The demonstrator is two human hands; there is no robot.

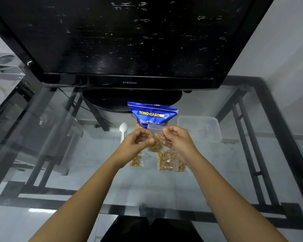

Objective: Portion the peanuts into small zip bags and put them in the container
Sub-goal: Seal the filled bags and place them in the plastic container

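Head view: both hands hold a small zip bag (156, 142) of peanuts in the air above the glass worktop (98, 154), the left hand (136, 142) pinching one side of its mouth and the right hand (177, 138) the other. The step looks like sealing, though the strip is too blurred to tell how far it is closed. Best to keep the bag upright, press the strip from one end to the other, then check it. Two filled bags (170, 161) lie below; the container (199, 128) stands to the right, beside the blue packet (152, 114).
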